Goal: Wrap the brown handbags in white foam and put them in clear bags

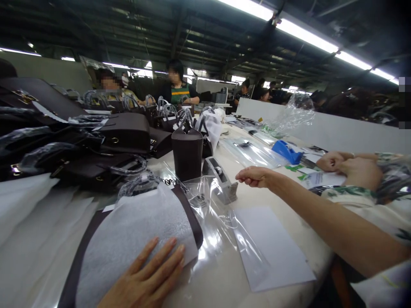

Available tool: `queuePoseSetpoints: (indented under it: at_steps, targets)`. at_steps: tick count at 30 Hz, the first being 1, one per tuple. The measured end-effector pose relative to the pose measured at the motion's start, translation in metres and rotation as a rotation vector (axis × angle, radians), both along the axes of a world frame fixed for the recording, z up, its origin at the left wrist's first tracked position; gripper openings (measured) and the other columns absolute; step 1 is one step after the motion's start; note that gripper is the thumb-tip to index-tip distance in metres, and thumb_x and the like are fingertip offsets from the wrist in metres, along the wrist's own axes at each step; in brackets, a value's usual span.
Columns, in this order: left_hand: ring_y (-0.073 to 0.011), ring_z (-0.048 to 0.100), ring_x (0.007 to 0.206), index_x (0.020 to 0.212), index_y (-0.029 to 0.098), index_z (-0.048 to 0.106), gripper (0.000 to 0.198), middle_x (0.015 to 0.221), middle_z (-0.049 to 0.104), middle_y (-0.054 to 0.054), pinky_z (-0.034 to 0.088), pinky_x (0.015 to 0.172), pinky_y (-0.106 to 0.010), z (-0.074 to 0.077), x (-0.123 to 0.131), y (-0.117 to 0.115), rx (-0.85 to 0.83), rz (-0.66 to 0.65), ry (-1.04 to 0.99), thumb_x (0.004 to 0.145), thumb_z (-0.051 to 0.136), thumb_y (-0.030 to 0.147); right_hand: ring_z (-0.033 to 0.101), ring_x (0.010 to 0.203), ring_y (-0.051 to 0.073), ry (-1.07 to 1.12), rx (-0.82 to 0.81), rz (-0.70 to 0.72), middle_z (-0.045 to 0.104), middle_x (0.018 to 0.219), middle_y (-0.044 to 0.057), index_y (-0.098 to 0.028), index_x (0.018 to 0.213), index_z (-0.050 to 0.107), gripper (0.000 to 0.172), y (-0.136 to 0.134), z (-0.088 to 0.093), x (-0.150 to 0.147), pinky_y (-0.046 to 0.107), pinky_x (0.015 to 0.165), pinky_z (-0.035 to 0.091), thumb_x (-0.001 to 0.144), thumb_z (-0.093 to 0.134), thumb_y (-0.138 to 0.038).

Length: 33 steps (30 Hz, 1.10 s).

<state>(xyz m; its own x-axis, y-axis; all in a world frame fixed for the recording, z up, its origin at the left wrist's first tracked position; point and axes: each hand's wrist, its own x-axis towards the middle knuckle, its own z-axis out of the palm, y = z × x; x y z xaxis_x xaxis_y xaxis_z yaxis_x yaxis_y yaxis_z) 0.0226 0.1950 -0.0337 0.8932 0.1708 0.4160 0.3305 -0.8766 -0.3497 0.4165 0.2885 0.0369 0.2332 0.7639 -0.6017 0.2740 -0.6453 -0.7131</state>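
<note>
My left hand (150,278) lies flat with fingers spread on a white wrapping sheet (128,239). That sheet covers the front of a dark brown handbag (192,214), whose plastic-wrapped handles (138,184) point away from me. My right hand (255,176) is closed in a pinch just beside the front end of a grey tape dispenser (220,177). Whatever is between those fingertips is too small to make out. Clear plastic film (208,205) lies between the bag and the dispenser. A white paper sheet (272,248) rests on the table below my right forearm.
Dark handbags (125,132) pile up at left and behind, one standing upright (188,154). White sheets (28,231) lie at the left edge. Clear bags (250,149) and a blue tape dispenser (287,152) are farther back. A co-worker's hands (353,167) are at right; people sit beyond.
</note>
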Motion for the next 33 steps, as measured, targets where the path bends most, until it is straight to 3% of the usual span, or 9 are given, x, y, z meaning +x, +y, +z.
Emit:
queuePoseSetpoints:
  at_steps: [3, 7, 11, 18, 25, 29, 33]
  targets:
    - [-0.0177, 0.04, 0.124, 0.122, 0.025, 0.051, 0.04, 0.133, 0.048, 0.003, 0.01, 0.112, -0.041, 0.003, 0.0, 0.0, 0.022, -0.027, 0.033, 0.088, 0.034, 0.013, 0.041, 0.045, 0.002, 0.03, 0.038, -0.043, 0.049, 0.066, -0.004, -0.01, 0.085, 0.054, 0.015, -0.022, -0.011, 0.0, 0.012, 0.038, 0.035, 0.09, 0.05, -0.025]
    - [-0.0166, 0.04, 0.124, 0.118, 0.028, 0.054, 0.032, 0.13, 0.051, 0.006, 0.013, 0.113, -0.037, -0.001, 0.001, -0.003, -0.082, 0.014, -0.105, 0.09, 0.037, 0.029, 0.037, 0.042, 0.001, 0.083, 0.091, -0.086, 0.045, 0.061, -0.006, -0.01, 0.081, 0.052, 0.013, -0.036, -0.026, 0.003, 0.011, 0.034, 0.028, 0.089, 0.051, -0.021]
    - [-0.0176, 0.04, 0.124, 0.118, 0.027, 0.054, 0.033, 0.128, 0.053, 0.005, 0.012, 0.113, -0.038, -0.005, 0.003, -0.005, -0.103, 0.016, -0.116, 0.086, 0.047, 0.034, 0.033, 0.04, 0.0, 0.124, 0.099, -0.107, 0.042, 0.059, -0.007, -0.01, 0.079, 0.051, 0.011, -0.041, -0.033, 0.008, 0.01, 0.032, 0.021, 0.087, 0.053, -0.017]
    - [-0.0183, 0.037, 0.126, 0.114, 0.024, 0.057, 0.031, 0.123, 0.056, 0.0, 0.014, 0.112, -0.038, -0.005, 0.002, -0.001, -0.121, -0.021, -0.173, 0.088, 0.04, 0.022, 0.033, 0.04, 0.0, 0.134, 0.101, -0.125, 0.043, 0.06, -0.007, -0.011, 0.08, 0.052, 0.014, -0.05, -0.066, 0.008, 0.011, 0.033, 0.025, 0.088, 0.052, -0.023]
    - [-0.0218, 0.028, 0.132, 0.116, 0.023, 0.055, 0.042, 0.12, 0.056, -0.003, 0.019, 0.111, -0.042, 0.0, 0.0, 0.0, -0.116, -0.018, -0.146, 0.082, 0.036, 0.007, 0.05, 0.055, 0.005, 0.039, 0.201, -0.178, 0.054, 0.076, -0.001, -0.011, 0.092, 0.055, 0.018, -0.036, -0.095, 0.002, 0.017, 0.047, 0.044, 0.088, 0.052, -0.028]
    - [-0.0222, 0.021, 0.134, 0.118, 0.022, 0.055, 0.046, 0.119, 0.056, -0.004, 0.02, 0.11, -0.04, 0.012, -0.001, 0.001, -0.068, -0.048, -0.087, 0.08, 0.037, 0.004, 0.056, 0.067, 0.009, -0.035, 0.244, -0.242, 0.057, 0.086, 0.002, -0.011, 0.097, 0.055, 0.02, -0.04, -0.099, -0.009, 0.023, 0.058, 0.049, 0.088, 0.052, -0.029]
    - [-0.0209, 0.025, 0.133, 0.12, 0.021, 0.052, 0.048, 0.118, 0.056, -0.005, 0.022, 0.11, -0.04, 0.013, -0.004, 0.0, -0.092, -0.061, -0.042, 0.079, 0.038, 0.001, 0.048, 0.054, 0.005, -0.104, 0.385, -0.341, 0.054, 0.075, -0.001, -0.011, 0.09, 0.055, 0.018, -0.059, -0.079, -0.02, 0.017, 0.046, 0.041, 0.088, 0.052, -0.028]
